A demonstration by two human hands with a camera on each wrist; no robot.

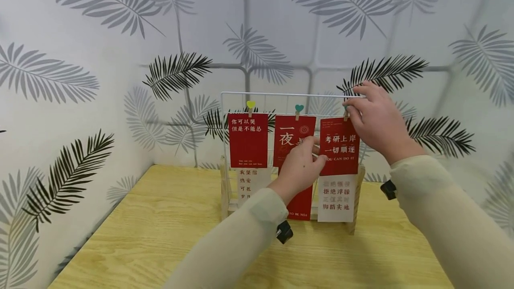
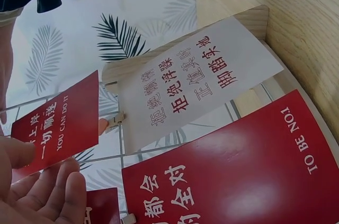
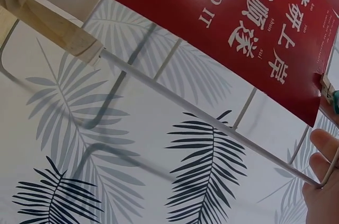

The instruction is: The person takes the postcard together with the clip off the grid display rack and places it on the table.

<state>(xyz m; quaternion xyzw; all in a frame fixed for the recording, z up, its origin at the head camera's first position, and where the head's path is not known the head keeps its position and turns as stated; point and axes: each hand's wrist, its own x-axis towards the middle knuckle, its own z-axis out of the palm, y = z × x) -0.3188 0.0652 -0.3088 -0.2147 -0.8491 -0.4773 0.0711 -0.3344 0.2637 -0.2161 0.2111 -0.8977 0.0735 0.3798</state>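
My left hand point(image 1: 299, 168) pinches the left edge of a red card point(image 1: 337, 164) with white Chinese lettering; the left wrist view has the thumb in front and fingers point(image 2: 69, 192) behind. At the card's top, my right hand point(image 1: 379, 117) pinches a small wooden clip with a teal heart point(image 1: 346, 107), mostly hidden by thumb and fingertips. This clip point(image 3: 327, 87) shows at the card's top edge in the right wrist view, with the right fingers point(image 3: 320, 166) around the rack's corner. The card hangs before a white wire grid rack point(image 1: 273, 94) on wooden feet.
Left of it hang two more red cards, one point(image 1: 248, 142) under a yellow heart clip point(image 1: 250, 105), another point(image 1: 295, 200) under a teal heart clip point(image 1: 299, 109). Pale lettered cards point(image 1: 335, 200) hang lower. The rack stands on a wood-grain table point(image 1: 160, 217) before a leaf-patterned wall point(image 1: 100, 57).
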